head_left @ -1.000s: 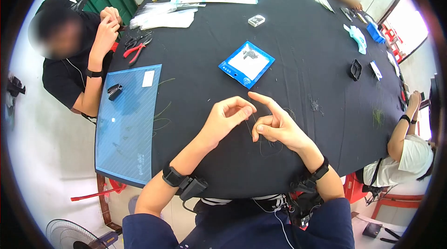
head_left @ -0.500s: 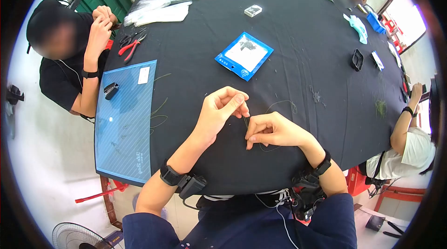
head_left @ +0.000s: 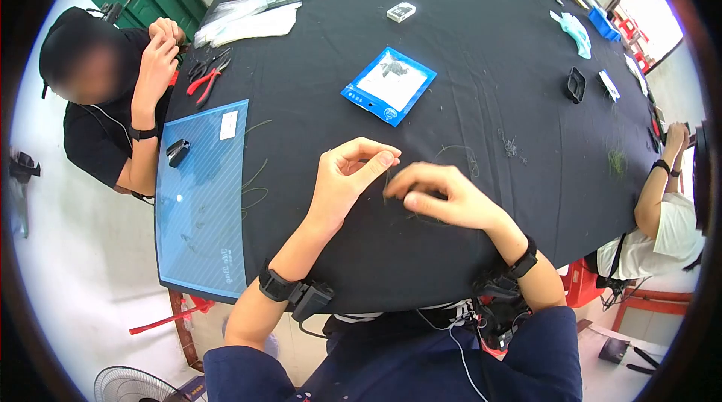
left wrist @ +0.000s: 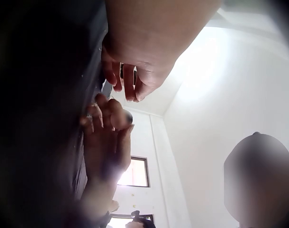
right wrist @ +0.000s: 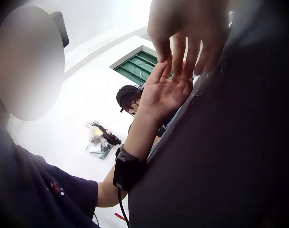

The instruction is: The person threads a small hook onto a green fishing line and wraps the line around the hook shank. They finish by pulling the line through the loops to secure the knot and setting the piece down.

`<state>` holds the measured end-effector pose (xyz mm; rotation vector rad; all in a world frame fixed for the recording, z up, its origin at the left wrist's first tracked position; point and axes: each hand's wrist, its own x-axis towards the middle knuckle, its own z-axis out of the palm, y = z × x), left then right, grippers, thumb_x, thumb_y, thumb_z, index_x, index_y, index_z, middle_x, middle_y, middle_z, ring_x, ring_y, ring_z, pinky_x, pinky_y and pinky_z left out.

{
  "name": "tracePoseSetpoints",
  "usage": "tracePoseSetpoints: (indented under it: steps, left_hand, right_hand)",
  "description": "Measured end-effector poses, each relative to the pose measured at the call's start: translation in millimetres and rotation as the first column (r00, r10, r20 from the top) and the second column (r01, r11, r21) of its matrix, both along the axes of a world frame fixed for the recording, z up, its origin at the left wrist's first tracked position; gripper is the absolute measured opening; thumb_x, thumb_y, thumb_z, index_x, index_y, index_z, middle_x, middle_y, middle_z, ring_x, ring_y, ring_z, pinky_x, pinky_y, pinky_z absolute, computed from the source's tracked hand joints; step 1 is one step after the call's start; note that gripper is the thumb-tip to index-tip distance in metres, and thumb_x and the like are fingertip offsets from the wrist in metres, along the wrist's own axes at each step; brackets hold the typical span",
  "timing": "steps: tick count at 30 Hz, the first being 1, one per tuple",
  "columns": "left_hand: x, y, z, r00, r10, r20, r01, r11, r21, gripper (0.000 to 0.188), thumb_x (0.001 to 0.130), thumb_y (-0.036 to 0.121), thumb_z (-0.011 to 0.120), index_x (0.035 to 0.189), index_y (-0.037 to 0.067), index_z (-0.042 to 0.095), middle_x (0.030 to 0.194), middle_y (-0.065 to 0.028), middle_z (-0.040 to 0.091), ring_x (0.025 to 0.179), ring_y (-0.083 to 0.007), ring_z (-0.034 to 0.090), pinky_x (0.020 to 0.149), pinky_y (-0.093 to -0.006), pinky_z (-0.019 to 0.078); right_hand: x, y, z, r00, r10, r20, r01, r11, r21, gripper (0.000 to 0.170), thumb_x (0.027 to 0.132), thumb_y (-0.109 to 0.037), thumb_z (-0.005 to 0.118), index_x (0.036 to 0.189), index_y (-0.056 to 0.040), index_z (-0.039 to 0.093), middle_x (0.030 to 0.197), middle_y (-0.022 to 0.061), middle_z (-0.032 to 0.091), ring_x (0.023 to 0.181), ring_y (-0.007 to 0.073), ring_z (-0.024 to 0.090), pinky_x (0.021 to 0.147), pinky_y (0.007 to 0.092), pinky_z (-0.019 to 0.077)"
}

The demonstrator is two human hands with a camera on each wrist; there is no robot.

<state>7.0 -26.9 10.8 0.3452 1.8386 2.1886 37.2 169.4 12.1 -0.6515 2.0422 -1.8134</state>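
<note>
On head cam my L hand [head_left: 335, 188] pinches a fine thread [head_left: 387, 176] betw. thumb and fingertips, on the near side of the blue-edged packet [head_left: 391, 87]. R hand [head_left: 455, 200], also nearside of pkt, is blurred, fingers bent; can't tell if it grips. Red-handled pliers [head_left: 214, 77] lie left of pkt, black tray [head_left: 576, 86] right.

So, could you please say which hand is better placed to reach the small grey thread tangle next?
Probably the right hand: it is nearer the tangle, with its thumb apart from its fingers, while the left hand seems to pinch a thin strand.
</note>
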Motion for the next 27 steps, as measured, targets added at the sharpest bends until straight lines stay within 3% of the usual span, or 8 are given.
tracePoseSetpoints:
  steps: [4, 5, 8, 12, 15, 18, 22, 27]
  left_hand:
    - [0, 0, -5, 0.997, 0.003, -0.072, -0.005, 1.000, -0.018, 0.012, 0.084, 0.013, 0.069, 0.091, 0.003, 0.072, 0.103, -0.0060, 0.060, 0.083, -0.0075, 0.058, 0.070, -0.0214, 0.0467]
    - [0, -1, -6, 0.997, 0.004, -0.079, -0.008, 0.999, -0.044, 0.012, 0.084, 0.013, 0.070, 0.091, 0.004, 0.072, 0.106, -0.0060, 0.059, 0.083, -0.0074, 0.057, 0.070, -0.0209, 0.0464]
    - [0, -2, -6, 0.997, -0.042, -0.058, 0.035, 0.993, -0.111, 0.010, 0.084, 0.009, 0.067, 0.091, 0.004, 0.072, 0.107, -0.0046, 0.058, 0.094, -0.0120, 0.058, 0.084, -0.0277, 0.0469]
    - [2, 1, -5, 0.996, -0.087, -0.031, 0.085, 0.994, -0.065, 0.009, 0.084, 0.009, 0.067, 0.090, 0.003, 0.072, 0.103, -0.0044, 0.059, 0.093, -0.0120, 0.059, 0.084, -0.0274, 0.0469]
    - [2, 2, -2, 0.994, -0.107, -0.006, 0.106, 0.994, -0.023, 0.009, 0.085, 0.009, 0.066, 0.090, 0.002, 0.070, 0.098, -0.0041, 0.061, 0.091, -0.0116, 0.059, 0.083, -0.0270, 0.0469]
    - [2, 3, 1, 0.991, -0.128, 0.045, 0.129, 0.992, -0.002, 0.009, 0.086, 0.009, 0.065, 0.091, 0.002, 0.067, 0.094, -0.0039, 0.063, 0.090, -0.0112, 0.059, 0.083, -0.0265, 0.0470]
    - [3, 5, -5, 0.977, -0.214, 0.002, 0.213, 0.973, -0.092, 0.013, 0.088, 0.011, 0.063, 0.095, 0.001, 0.065, 0.094, -0.0055, 0.065, 0.088, -0.0120, 0.061, 0.081, -0.0260, 0.0483]
    - [5, 5, -1, 0.911, -0.383, -0.152, 0.318, 0.889, -0.330, 0.020, 0.088, 0.007, 0.058, 0.106, 0.001, 0.064, 0.094, -0.0073, 0.068, 0.085, -0.0130, 0.064, 0.074, -0.0261, 0.0499]
  right_hand:
    - [-8, 1, -11, 0.973, -0.233, -0.001, 0.232, 0.968, -0.095, 0.023, 0.090, -0.019, 0.060, 0.104, -0.0013, 0.064, 0.099, 0.0057, 0.063, 0.086, 0.0104, 0.057, 0.074, 0.0251, 0.0456]
    - [-6, 4, -7, 0.976, -0.194, 0.096, 0.199, 0.979, -0.048, 0.022, 0.091, -0.015, 0.060, 0.108, -0.0003, 0.062, 0.103, 0.0038, 0.060, 0.096, 0.0100, 0.055, 0.083, 0.0265, 0.0446]
    - [-2, -4, -8, 0.964, -0.123, 0.236, 0.163, 0.974, -0.159, 0.020, 0.091, -0.014, 0.060, 0.106, -0.0006, 0.063, 0.102, 0.0020, 0.059, 0.095, 0.0094, 0.055, 0.082, 0.0259, 0.0446]
    - [2, -6, -5, 0.919, -0.124, 0.374, 0.199, 0.966, -0.167, 0.014, 0.090, -0.014, 0.063, 0.094, -0.0008, 0.063, 0.092, 0.0017, 0.060, 0.083, 0.0085, 0.056, 0.076, 0.0264, 0.0454]
    - [3, -8, -11, 0.974, -0.123, 0.189, 0.165, 0.961, -0.222, 0.014, 0.087, -0.016, 0.067, 0.088, -0.0020, 0.066, 0.084, -0.0003, 0.062, 0.078, 0.0052, 0.056, 0.070, 0.0225, 0.0455]
    - [10, -14, -2, 0.983, 0.141, 0.118, -0.104, 0.956, -0.273, 0.012, 0.086, -0.014, 0.068, 0.087, -0.0022, 0.066, 0.087, 0.0027, 0.064, 0.079, 0.0092, 0.060, 0.069, 0.0242, 0.0477]
    - [14, -12, 7, 0.891, 0.453, 0.040, -0.447, 0.888, -0.109, 0.011, 0.085, -0.013, 0.068, 0.088, -0.0030, 0.067, 0.087, 0.0037, 0.067, 0.079, 0.0107, 0.062, 0.070, 0.0261, 0.0497]
    - [0, 15, 23, 0.994, 0.006, 0.113, 0.008, 0.993, -0.122, 0.010, 0.087, -0.010, 0.065, 0.084, -0.0003, 0.065, 0.081, 0.0055, 0.066, 0.077, 0.0109, 0.061, 0.069, 0.0263, 0.0495]
